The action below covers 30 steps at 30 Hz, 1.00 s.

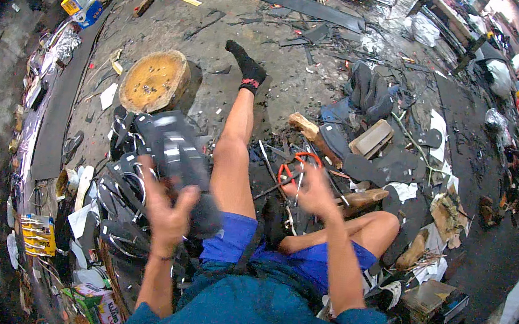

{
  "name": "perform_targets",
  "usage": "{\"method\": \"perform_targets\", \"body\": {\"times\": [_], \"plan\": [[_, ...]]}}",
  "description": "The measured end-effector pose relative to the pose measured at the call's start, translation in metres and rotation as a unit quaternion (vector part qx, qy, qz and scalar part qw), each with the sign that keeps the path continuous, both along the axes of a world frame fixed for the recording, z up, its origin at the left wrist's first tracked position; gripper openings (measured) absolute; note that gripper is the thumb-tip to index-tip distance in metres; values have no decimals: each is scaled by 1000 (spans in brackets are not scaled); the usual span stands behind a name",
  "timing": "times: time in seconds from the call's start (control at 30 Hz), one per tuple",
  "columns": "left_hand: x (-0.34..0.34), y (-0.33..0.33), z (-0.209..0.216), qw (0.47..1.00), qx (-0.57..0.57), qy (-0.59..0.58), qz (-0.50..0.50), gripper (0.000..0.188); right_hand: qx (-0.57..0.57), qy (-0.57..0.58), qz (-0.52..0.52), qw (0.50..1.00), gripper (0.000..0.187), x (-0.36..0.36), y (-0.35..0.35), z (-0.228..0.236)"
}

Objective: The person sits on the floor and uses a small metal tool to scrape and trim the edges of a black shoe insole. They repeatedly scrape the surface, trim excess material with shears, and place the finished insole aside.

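My left hand (167, 212), smeared by motion, is at a black sandal (177, 152) with pale marks. Its thumb and a stretched finger lie about the sandal's edge, and the sandal is blurred too. Below and left of it lies a heap of black sandals (125, 191) with straps. My right hand (315, 194) is closed around a cutting tool with red looped handles (297, 166), which looks like scissors, held over my lap. Its blades are hard to make out among the dark scraps behind.
A round wooden block (153, 79) stands beyond the sandal heap. To the right lie dark soles (370, 91), a brown block (371, 138), wooden shoe lasts (364, 199) and scraps. My stretched leg (234, 140) runs between the two sides. A small wooden stand (426, 299) sits at lower right.
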<state>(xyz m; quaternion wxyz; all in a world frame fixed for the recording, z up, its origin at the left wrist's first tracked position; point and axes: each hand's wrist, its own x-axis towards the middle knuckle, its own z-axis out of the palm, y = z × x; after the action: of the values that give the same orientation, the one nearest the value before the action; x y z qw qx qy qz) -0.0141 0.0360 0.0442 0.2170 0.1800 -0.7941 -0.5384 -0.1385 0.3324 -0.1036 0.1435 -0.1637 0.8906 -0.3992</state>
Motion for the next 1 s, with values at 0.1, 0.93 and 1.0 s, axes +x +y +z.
{"method": "perform_targets", "body": {"times": [0.1, 0.93, 1.0], "plan": [[61, -66, 30, 988, -87, 24, 123, 89, 299, 99, -203, 927, 99, -58, 59, -45], [38, 12, -93, 937, -281, -200, -58, 71, 391, 281, 80, 873, 40, 17, -72, -133], [43, 10, -92, 948, -214, -233, -36, 87, 344, 269, 63, 897, 31, 23, -66, -153]]}}
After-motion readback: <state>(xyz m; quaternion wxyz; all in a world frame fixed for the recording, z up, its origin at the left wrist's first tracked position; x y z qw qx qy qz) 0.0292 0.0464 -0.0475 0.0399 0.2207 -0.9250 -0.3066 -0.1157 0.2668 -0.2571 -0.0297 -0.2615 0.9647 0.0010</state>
